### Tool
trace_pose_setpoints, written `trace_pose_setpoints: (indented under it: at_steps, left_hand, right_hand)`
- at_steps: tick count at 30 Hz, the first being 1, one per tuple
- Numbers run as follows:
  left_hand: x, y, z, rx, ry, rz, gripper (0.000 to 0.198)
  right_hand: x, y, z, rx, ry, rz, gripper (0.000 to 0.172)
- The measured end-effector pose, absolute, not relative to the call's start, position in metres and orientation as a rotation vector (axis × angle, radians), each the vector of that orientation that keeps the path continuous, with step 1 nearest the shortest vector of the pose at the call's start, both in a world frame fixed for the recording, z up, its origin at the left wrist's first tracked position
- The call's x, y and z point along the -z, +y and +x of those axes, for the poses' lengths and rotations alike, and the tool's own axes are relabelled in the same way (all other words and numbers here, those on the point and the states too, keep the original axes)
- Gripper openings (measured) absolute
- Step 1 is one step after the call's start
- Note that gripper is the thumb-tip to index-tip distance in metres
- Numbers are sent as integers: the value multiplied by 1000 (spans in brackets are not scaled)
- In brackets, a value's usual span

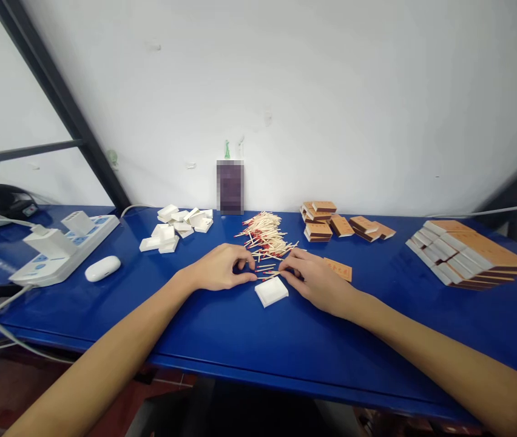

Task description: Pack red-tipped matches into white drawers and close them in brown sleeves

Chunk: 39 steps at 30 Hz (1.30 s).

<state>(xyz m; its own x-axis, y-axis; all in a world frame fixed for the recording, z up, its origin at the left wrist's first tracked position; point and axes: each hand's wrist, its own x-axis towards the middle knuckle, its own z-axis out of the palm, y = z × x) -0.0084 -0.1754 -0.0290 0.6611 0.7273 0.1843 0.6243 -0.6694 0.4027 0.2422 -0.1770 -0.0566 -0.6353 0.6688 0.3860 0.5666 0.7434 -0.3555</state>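
Observation:
Both my hands rest on a blue table [222, 340] at the near edge of a pile of red-tipped matchsticks [265, 233]. My left hand [222, 267] has its fingers curled and pinched on a few matchsticks [263, 273]. My right hand [315, 279] pinches the other end of the same matchsticks. A white inner matchbox tray [271, 291] lies just in front of and between the hands. A brown matchbox sleeve [339, 268] lies flat behind my right hand.
Several white trays [179, 226] lie at the back left. Brown matchboxes [331, 221] sit at the back, and a stacked row of them [468, 252] at the right. A white power strip [65, 246] with chargers and a white earbud case [102, 267] are at the left.

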Motion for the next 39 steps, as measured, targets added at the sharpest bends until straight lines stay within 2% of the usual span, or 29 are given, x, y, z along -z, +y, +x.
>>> trace_pose_setpoints:
  at_steps: [6, 22, 24, 29, 34, 39]
  left_hand:
    - [33, -178, 2, -464, 1131, 2615, 25]
    - [26, -183, -2, -484, 1076, 2713, 11]
    - [25, -185, -1, -475, 1047, 2713, 14]
    - [24, -193, 6, -455, 1004, 2703, 39]
    - [23, -200, 13, -423, 914, 2702, 27]
    - [21, -201, 12, -446, 900, 2668, 30]
  right_hand:
    - [56, -179, 244, -360, -2441, -884, 22]
    - [58, -185, 239, -373, -2393, -915, 12]
    - [56, -188, 239, -372, -2401, -931, 12]
    - [55, -187, 239, -355, -2411, -938, 13]
    - [58, -181, 237, -359, -2406, -940, 13]
    - [56, -181, 238, -382, -2409, -905, 15]
